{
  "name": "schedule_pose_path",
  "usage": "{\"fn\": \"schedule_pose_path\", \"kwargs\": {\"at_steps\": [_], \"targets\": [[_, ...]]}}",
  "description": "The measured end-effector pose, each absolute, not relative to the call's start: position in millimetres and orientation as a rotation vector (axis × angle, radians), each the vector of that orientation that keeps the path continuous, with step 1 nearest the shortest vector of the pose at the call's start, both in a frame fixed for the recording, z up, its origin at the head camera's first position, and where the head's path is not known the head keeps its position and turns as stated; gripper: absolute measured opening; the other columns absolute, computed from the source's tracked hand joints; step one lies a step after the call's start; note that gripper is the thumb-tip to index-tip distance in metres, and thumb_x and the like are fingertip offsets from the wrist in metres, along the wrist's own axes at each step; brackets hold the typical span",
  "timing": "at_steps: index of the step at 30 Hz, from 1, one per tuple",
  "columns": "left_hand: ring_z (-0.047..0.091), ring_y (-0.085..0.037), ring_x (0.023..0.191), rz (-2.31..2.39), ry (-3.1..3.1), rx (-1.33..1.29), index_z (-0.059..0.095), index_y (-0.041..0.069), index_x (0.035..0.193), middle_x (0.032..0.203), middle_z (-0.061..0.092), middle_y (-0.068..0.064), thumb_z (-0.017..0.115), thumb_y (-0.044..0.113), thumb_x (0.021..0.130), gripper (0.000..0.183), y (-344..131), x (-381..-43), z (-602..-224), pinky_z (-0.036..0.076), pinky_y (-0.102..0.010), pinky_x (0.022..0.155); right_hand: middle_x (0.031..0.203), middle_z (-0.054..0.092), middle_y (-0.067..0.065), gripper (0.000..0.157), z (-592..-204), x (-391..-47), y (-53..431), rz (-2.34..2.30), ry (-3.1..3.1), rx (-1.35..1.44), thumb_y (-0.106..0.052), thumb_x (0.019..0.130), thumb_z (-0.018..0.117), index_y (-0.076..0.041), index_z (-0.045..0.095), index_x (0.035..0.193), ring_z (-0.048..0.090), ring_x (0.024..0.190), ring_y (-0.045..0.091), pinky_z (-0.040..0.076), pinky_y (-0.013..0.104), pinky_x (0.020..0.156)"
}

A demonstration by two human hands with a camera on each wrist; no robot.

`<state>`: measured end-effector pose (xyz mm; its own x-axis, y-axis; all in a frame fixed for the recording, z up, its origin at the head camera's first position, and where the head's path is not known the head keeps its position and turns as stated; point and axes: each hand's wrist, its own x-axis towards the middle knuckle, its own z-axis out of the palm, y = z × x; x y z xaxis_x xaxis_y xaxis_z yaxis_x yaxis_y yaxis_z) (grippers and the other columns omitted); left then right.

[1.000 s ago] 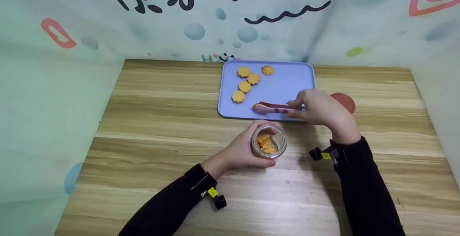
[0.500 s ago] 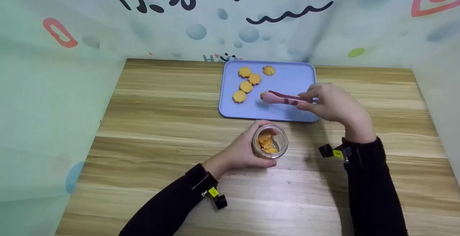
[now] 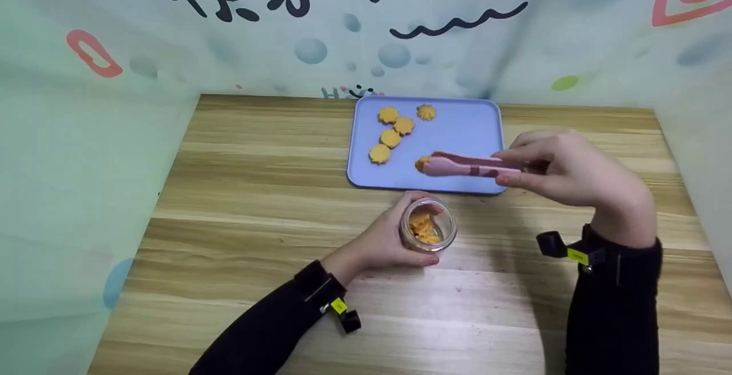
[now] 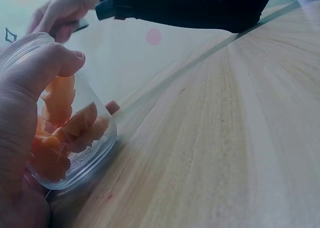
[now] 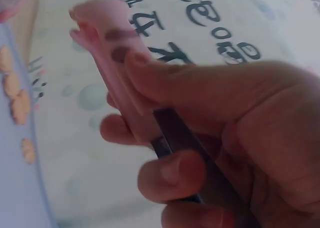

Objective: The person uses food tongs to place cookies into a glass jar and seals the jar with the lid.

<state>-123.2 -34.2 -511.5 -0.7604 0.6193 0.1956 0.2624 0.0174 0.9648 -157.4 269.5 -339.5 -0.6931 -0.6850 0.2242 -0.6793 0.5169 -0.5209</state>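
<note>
My left hand (image 3: 394, 238) grips a clear glass jar (image 3: 450, 238) standing on the table in front of the tray. Flower-shaped cookies (image 4: 82, 125) lie inside the jar, seen through its wall in the left wrist view. My right hand (image 3: 577, 172) holds pink tongs (image 3: 452, 166) with a dark handle part (image 5: 185, 143) in the right wrist view. A cookie (image 3: 422, 163) is pinched at the tongs' tips, above the front of the blue tray (image 3: 469, 129). The tongs' tips hide part of this cookie.
On the tray's left half lie several cookies (image 3: 390, 138), with one more cookie (image 3: 426, 112) near its back edge. A printed curtain (image 3: 343, 49) hangs behind the wooden table (image 3: 257, 192). A reddish-brown object (image 4: 112, 106) sits beyond the jar in the left wrist view.
My right hand has lifted the tongs with the cookie off the tray and drawn them to the right. A red round object beside it is now mostly covered. The left hand and jar stay put.
</note>
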Motion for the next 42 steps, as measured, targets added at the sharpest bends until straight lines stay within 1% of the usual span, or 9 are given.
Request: {"fn": "schedule_pose_path", "kwargs": {"at_steps": [4, 8, 10, 16, 19, 23, 29, 36, 42], "targets": [[0.052, -0.016, 0.130, 1.785, 2.013, 0.888, 0.037, 0.030, 0.146, 0.140, 0.056, 0.004, 0.097, 0.029, 0.066, 0.100, -35.3, -123.1, -511.0, 0.037, -0.032, 0.115, 0.087, 0.062, -0.012, 0.026, -327.6, -144.2, 268.0, -0.934, 2.648, -1.345, -0.009, 0.088, 0.079, -0.017, 0.078, 0.113, 0.049, 0.064, 0.005, 0.040, 0.015, 0.054], [0.052, -0.025, 0.131, 1.783, 1.986, 0.880, 0.034, 0.027, 0.148, 0.142, 0.055, -0.005, 0.096, 0.022, 0.066, 0.103, -34.9, -122.9, -509.7, 0.039, -0.034, 0.114, 0.087, 0.063, -0.011, 0.026, -321.6, -133.9, 265.6, -0.919, 2.599, -1.364, -0.010, 0.087, 0.080, -0.016, 0.078, 0.112, 0.049, 0.065, 0.003, 0.041, 0.014, 0.054], [0.052, -0.027, 0.131, 1.782, 1.987, 0.879, 0.034, 0.026, 0.149, 0.142, 0.053, -0.004, 0.096, 0.021, 0.066, 0.104, -34.4, -123.1, -509.6, 0.040, -0.034, 0.114, 0.088, 0.063, -0.011, 0.024, -320.5, -130.3, 265.1, -0.908, 2.590, -1.349, -0.010, 0.087, 0.080, -0.016, 0.079, 0.110, 0.049, 0.068, 0.004, 0.042, 0.015, 0.055], [0.055, -0.017, 0.126, 1.778, 1.992, 0.894, 0.035, 0.030, 0.147, 0.139, 0.053, 0.007, 0.096, 0.025, 0.068, 0.100, -34.8, -124.1, -510.5, 0.044, -0.033, 0.110, 0.084, 0.061, -0.013, 0.014, -322.4, -126.7, 259.9, -0.809, 2.591, -1.310, -0.016, 0.087, 0.081, -0.022, 0.079, 0.099, 0.051, 0.069, 0.010, 0.044, 0.017, 0.057], [0.056, -0.015, 0.125, 1.790, 1.971, 0.909, 0.035, 0.032, 0.147, 0.139, 0.053, 0.006, 0.095, 0.027, 0.069, 0.098, -35.2, -124.0, -510.6, 0.046, -0.033, 0.109, 0.079, 0.059, -0.015, 0.011, -323.3, -126.6, 255.3, -0.767, 2.578, -1.282, -0.018, 0.087, 0.081, -0.025, 0.078, 0.094, 0.050, 0.065, 0.006, 0.042, 0.014, 0.054], [0.057, -0.015, 0.124, 1.796, 1.965, 0.923, 0.035, 0.033, 0.147, 0.139, 0.053, 0.006, 0.095, 0.030, 0.069, 0.098, -35.3, -123.7, -510.1, 0.047, -0.033, 0.108, 0.076, 0.058, -0.016, 0.008, -324.2, -126.9, 250.3, -0.715, 2.587, -1.251, -0.019, 0.086, 0.082, -0.023, 0.077, 0.092, 0.048, 0.063, 0.004, 0.042, 0.017, 0.053], [0.057, -0.016, 0.124, 1.803, 1.958, 0.942, 0.035, 0.033, 0.146, 0.141, 0.052, 0.006, 0.095, 0.031, 0.069, 0.098, -34.4, -123.7, -511.3, 0.047, -0.034, 0.108, 0.079, 0.060, -0.015, 0.007, -326.3, -127.5, 244.2, -0.661, 2.575, -1.182, -0.023, 0.086, 0.082, -0.021, 0.078, 0.092, 0.050, 0.066, 0.006, 0.045, 0.021, 0.054], [0.057, -0.015, 0.125, 1.803, 1.964, 0.952, 0.035, 0.033, 0.145, 0.142, 0.052, 0.007, 0.095, 0.030, 0.069, 0.097, -34.3, -124.3, -512.2, 0.046, -0.034, 0.109, 0.081, 0.062, -0.016, 0.008, -326.2, -126.1, 241.0, -0.631, 2.561, -1.127, -0.028, 0.086, 0.083, -0.025, 0.078, 0.092, 0.053, 0.070, 0.008, 0.046, 0.023, 0.057], [0.059, -0.020, 0.123, 1.826, 1.929, 0.933, 0.035, 0.032, 0.146, 0.140, 0.053, 0.004, 0.095, 0.028, 0.070, 0.097, -33.5, -124.0, -513.8, 0.049, -0.034, 0.106, 0.088, 0.066, -0.014, 0.019, -325.9, -124.9, 242.1, -0.636, 2.566, -1.068, -0.028, 0.079, 0.088, -0.022, 0.080, 0.096, 0.054, 0.071, 0.003, 0.050, 0.023, 0.057]]}}
